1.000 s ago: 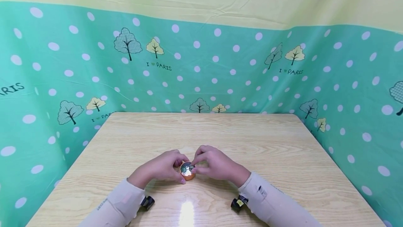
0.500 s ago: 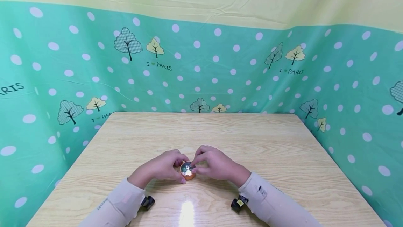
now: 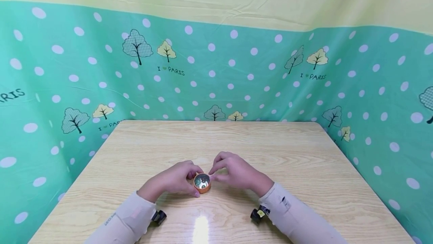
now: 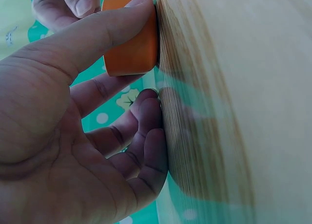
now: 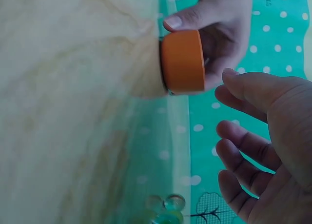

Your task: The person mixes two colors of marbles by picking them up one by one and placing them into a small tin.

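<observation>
My left hand point(image 3: 178, 177) holds a small orange round cup point(image 4: 130, 48) upright on the table, thumb and forefinger around its side. The other left fingers curl loosely at the table. In the head view the shiny inside of the cup point(image 3: 202, 181) shows small round shapes amid reflections. My right hand point(image 3: 235, 171) is just right of the rim. Its thumb and forefinger tips are close together, and the right wrist view shows nothing between them and a gap to the cup. Several clear and greenish glass marbles point(image 5: 174, 202) lie on the table past the right hand, hidden in the head view.
The pale wood-grain table point(image 3: 216, 138) spreads around both hands. A green dotted curtain point(image 3: 230, 63) with printed trees hangs behind and along both sides. Each wrist carries a small black camera, such as the right one point(image 3: 258, 214).
My right hand has drawn back from inside the cup's rim, moving a little right and away from me. The left hand and the cup stay put.
</observation>
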{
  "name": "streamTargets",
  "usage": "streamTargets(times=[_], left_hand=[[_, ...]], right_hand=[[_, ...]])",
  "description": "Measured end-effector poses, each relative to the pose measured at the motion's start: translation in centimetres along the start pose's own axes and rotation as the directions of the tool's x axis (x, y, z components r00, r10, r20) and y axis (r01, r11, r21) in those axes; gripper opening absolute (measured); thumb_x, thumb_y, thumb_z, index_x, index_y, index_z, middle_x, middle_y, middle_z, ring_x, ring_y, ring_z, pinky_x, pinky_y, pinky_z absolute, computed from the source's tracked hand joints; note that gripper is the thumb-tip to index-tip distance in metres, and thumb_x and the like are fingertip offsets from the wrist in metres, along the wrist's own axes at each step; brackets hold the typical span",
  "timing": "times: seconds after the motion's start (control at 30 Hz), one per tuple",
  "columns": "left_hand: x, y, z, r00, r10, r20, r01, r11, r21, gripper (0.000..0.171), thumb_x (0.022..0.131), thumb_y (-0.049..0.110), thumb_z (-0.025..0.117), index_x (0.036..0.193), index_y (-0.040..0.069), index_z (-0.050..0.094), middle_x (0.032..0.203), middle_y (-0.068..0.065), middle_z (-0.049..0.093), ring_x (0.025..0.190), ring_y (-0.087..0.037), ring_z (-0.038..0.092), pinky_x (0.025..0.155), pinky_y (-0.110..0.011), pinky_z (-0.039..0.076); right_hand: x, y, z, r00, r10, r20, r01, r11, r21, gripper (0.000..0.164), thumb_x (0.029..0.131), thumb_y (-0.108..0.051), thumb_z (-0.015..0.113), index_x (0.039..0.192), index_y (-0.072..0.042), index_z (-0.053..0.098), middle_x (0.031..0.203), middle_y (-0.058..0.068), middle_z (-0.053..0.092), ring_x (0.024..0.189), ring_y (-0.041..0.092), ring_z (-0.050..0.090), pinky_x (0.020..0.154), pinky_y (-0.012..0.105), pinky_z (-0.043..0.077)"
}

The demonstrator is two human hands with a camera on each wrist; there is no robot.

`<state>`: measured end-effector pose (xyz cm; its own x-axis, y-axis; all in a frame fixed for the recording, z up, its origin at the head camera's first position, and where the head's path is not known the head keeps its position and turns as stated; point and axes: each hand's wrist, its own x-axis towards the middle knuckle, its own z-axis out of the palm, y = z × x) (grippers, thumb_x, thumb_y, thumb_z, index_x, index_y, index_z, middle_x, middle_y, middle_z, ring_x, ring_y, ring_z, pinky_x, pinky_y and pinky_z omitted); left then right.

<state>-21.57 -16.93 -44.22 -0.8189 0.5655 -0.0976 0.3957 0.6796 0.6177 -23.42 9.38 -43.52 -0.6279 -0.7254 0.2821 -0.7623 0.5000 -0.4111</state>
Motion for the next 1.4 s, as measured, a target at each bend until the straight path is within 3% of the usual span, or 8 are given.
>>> streamTargets(times=[0.3, 0.47, 0.63, 1.0, 1.4], left_hand=[[0.2, -0.1, 0.0, 1.000, -0.005, 0.006, 0.005, 1.000, -0.018, 0.054, 0.071, 0.034, 0.097, 0.118, 0.021, 0.073, 0.101, 0.002, 0.059, 0.093, -0.019, 0.054, 0.081, -0.037, 0.045], [0.3, 0.0, -0.1, 1.000, -0.008, 0.007, 0.008, 0.999, -0.033, 0.054, 0.071, 0.033, 0.097, 0.118, 0.020, 0.074, 0.100, 0.001, 0.060, 0.093, -0.021, 0.055, 0.081, -0.037, 0.045], [0.2, 0.0, 0.0, 1.000, -0.007, 0.003, 0.007, 1.000, -0.028, 0.053, 0.071, 0.032, 0.097, 0.118, 0.021, 0.073, 0.100, 0.002, 0.060, 0.093, -0.019, 0.054, 0.080, -0.036, 0.045], [0.3, 0.1, 0.0, 1.000, -0.016, 0.009, 0.016, 0.998, -0.053, 0.053, 0.071, 0.032, 0.097, 0.118, 0.021, 0.074, 0.100, 0.001, 0.060, 0.093, -0.020, 0.055, 0.081, -0.037, 0.045], [0.1, 0.1, 0.2, 1.000, -0.015, 0.003, 0.015, 0.999, -0.046, 0.054, 0.071, 0.030, 0.097, 0.118, 0.021, 0.073, 0.101, 0.001, 0.059, 0.094, -0.019, 0.054, 0.081, -0.036, 0.046]], right_hand=[[0.0, 0.9, -1.3, 0.999, 0.050, -0.011, -0.050, 0.999, -0.010, 0.013, 0.093, -0.032, 0.079, 0.102, -0.023, 0.083, 0.105, -0.011, 0.065, 0.100, 0.007, 0.061, 0.091, 0.032, 0.053], [-0.1, 1.2, -2.0, 0.994, 0.107, 0.008, -0.107, 0.994, 0.038, 0.014, 0.094, -0.032, 0.078, 0.102, -0.021, 0.083, 0.105, -0.010, 0.065, 0.103, 0.017, 0.065, 0.093, 0.040, 0.055], [-0.3, 1.7, -2.4, 0.993, 0.114, 0.034, -0.116, 0.992, 0.047, 0.015, 0.094, -0.030, 0.078, 0.103, -0.018, 0.083, 0.104, -0.008, 0.065, 0.103, 0.024, 0.066, 0.092, 0.045, 0.055], [-0.8, 3.6, -3.1, 0.968, 0.233, 0.094, -0.240, 0.968, 0.072, 0.012, 0.092, -0.031, 0.080, 0.100, -0.022, 0.083, 0.105, -0.011, 0.067, 0.104, 0.022, 0.066, 0.095, 0.043, 0.054], [-1.7, 6.7, -3.4, 0.962, 0.232, 0.141, -0.250, 0.961, 0.122, 0.009, 0.091, -0.027, 0.082, 0.098, -0.022, 0.083, 0.100, -0.007, 0.070, 0.097, 0.014, 0.063, 0.089, 0.039, 0.053]])
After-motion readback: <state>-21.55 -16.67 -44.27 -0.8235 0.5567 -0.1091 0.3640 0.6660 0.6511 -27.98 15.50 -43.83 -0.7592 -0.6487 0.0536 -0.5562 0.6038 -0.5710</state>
